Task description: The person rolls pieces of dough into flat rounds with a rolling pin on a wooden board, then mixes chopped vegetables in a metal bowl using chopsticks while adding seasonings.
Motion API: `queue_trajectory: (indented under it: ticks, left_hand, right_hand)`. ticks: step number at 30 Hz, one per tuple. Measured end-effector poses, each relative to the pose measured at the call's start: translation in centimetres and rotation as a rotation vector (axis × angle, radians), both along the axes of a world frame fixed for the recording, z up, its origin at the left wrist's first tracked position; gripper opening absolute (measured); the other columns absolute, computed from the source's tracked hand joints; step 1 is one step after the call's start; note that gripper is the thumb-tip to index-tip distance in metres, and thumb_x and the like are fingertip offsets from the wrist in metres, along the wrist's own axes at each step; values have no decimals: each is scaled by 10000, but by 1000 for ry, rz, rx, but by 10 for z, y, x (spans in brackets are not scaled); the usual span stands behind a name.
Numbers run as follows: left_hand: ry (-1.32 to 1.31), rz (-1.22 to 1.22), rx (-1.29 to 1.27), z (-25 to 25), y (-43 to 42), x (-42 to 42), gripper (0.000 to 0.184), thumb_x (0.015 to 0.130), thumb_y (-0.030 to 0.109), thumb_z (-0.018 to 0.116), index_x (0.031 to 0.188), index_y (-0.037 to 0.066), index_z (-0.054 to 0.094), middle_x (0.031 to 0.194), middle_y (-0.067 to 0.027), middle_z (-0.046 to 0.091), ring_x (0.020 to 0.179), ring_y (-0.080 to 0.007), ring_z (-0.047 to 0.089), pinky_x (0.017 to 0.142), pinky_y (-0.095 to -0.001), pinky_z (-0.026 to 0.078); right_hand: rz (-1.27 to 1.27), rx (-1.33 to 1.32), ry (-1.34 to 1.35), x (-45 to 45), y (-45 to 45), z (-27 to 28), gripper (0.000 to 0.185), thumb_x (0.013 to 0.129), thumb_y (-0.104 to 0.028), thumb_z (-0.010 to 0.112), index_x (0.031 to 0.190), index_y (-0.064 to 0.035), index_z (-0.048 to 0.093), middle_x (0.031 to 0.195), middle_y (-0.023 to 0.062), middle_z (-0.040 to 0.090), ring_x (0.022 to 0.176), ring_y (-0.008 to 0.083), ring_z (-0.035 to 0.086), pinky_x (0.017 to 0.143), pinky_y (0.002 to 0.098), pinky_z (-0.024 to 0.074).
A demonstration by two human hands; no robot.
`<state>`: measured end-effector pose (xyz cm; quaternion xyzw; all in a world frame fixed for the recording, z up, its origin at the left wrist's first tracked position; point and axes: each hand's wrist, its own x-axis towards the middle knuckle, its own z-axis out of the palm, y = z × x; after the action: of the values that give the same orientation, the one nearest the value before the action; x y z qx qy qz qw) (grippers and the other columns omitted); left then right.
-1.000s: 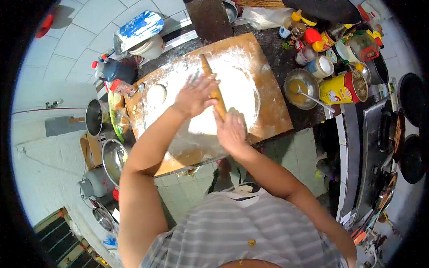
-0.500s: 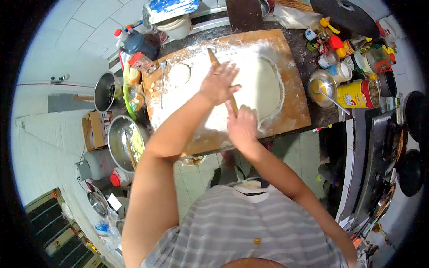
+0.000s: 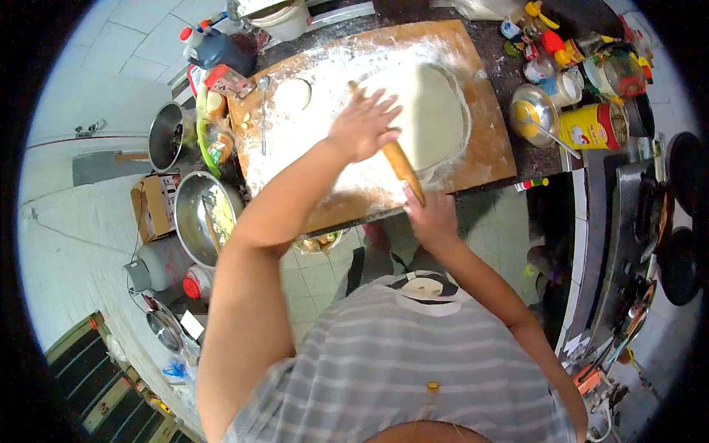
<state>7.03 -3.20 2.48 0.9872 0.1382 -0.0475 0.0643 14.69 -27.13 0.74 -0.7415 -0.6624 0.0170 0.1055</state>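
Observation:
A wooden rolling pin (image 3: 397, 162) lies slantwise across the left part of a large flat sheet of dough (image 3: 436, 118). My left hand (image 3: 363, 125) rests flat over the pin's upper part, fingers spread, hiding some of it. At the pin's near end, by the board's front edge, my right hand (image 3: 434, 219) grips the tip, its thumb side against the wood. Flour covers much of the wooden board (image 3: 484, 159) underneath. Left of the sheet sit a small round piece of dough (image 3: 293, 94) and a long metal spoon (image 3: 264, 122).
To the right stand a metal bowl (image 3: 521, 100) with yellow liquid and a spoon, a yellow can (image 3: 583, 127) and several jars. A steel bowl (image 3: 193, 240) with chopped food is at left, near a dark pot (image 3: 166, 140). A white bucket (image 3: 286, 22) stands behind the board.
The rolling pin has slid toward my body, showing more of its near end. My right hand has moved down and right to that end. My left hand stays spread over the pin.

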Motion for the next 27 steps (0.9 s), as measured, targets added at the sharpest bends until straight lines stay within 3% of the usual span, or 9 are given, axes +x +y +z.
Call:
queue_trajectory:
  ticks: [3,6,7,9,12,15,18,23,27]
  left_hand:
    - [69,101,44,17,-15,-69,584,926,496,283,1418,183,236,1492,-11,176,1382,-231,124,1118,-476,63]
    - [113,153,105,32,-23,-80,593,922,504,294,1422,193,223,1497,-18,158,1382,-239,123,1115,-484,65]
    - [47,163,113,37,-20,-68,595,921,508,293,1423,196,221,1497,-22,162,1382,-241,123,1114,-486,64]
    - [-43,204,91,32,-17,-40,599,922,498,297,1428,191,207,1495,-35,167,1384,-250,116,1112,-491,51]
    - [-120,257,47,7,-11,3,593,923,473,318,1427,181,210,1486,-55,196,1380,-274,131,1107,-498,55]
    - [-64,252,-41,-14,-22,0,584,918,475,333,1415,182,241,1484,-48,204,1374,-279,150,1105,-496,84]
    - [-43,222,-99,3,-45,-48,598,901,471,371,1407,174,260,1476,-51,224,1366,-294,173,1094,-517,105]
    - [155,247,-119,25,-77,-106,659,885,453,387,1433,141,196,1489,-84,180,1369,-306,163,1087,-533,86]
    - [-24,349,19,33,-68,-69,671,866,442,460,1425,149,231,1492,-79,171,1380,-276,132,1097,-521,76]
  right_hand:
    - [2,-12,132,-13,-2,-3,448,807,-110,530,1244,-29,472,806,126,532,745,285,524,646,410,401]
    - [32,104,275,12,-3,3,353,849,-114,477,1198,-87,522,880,144,553,796,311,549,647,423,433]
    - [72,216,155,32,-6,4,353,854,-139,478,1203,-107,520,896,122,561,804,306,548,684,421,436]
    - [-11,-70,249,84,-9,6,365,847,-203,520,1205,-132,521,868,105,563,796,317,545,696,456,430]
    - [167,97,-24,142,-7,11,343,848,-246,557,1170,-130,540,765,111,545,746,328,543,649,466,423]
    - [243,23,-13,151,-13,13,404,818,-246,597,1205,-160,521,734,100,529,723,310,539,641,451,422]
    - [162,67,70,109,-37,-8,490,799,-220,599,1269,-163,472,711,91,487,698,281,527,607,439,434]
    - [68,-3,179,65,-52,4,433,824,-188,566,1246,-122,490,739,90,497,712,276,537,582,433,439]
    - [11,55,179,102,-29,9,471,772,-134,612,1232,-175,519,814,60,510,758,242,530,633,389,440]
